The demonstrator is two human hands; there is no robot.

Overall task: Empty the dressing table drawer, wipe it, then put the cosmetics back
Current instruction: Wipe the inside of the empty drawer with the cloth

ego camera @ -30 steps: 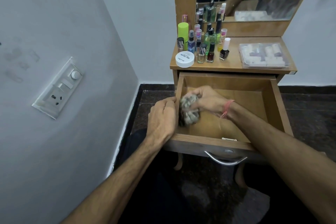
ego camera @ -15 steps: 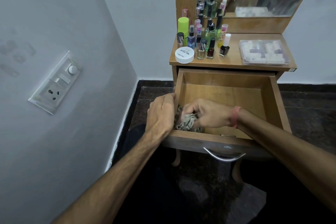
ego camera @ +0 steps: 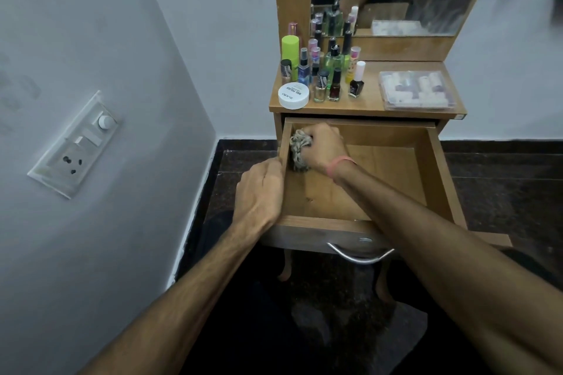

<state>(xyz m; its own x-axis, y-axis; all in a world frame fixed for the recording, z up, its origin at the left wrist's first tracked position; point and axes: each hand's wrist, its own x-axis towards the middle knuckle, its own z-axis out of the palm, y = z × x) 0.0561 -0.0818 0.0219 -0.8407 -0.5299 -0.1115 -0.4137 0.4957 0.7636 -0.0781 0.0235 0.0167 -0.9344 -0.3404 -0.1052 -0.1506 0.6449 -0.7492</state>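
— Cloth status?

— Bunched in my right hand, fingers curled tight round it, pressed into the back-left corner of the drawer. Left hand grips the drawer's left wall, thumb side over the rim, holding it steady.

— Drawer emptied?

— Looks so. Bare wood floor, though my forearm hides the front strip, so I can't tell for sure what sits there.

— Cosmetics?

— All up on the tabletop: nail polish bottles, the white jar, green can, clear box at the right. None back in yet.

— How to wipe well from here?

— Keep the wad firm so it digs into the corner seam, where dust likely collects. Then drag along the back wall toward the right, and pull forward in overlapping strokes across the floor. Keep my left grip on the wall so the drawer doesn't slide or tip. Don't skip the right wall or the front edge under my arm. Restock only after that.
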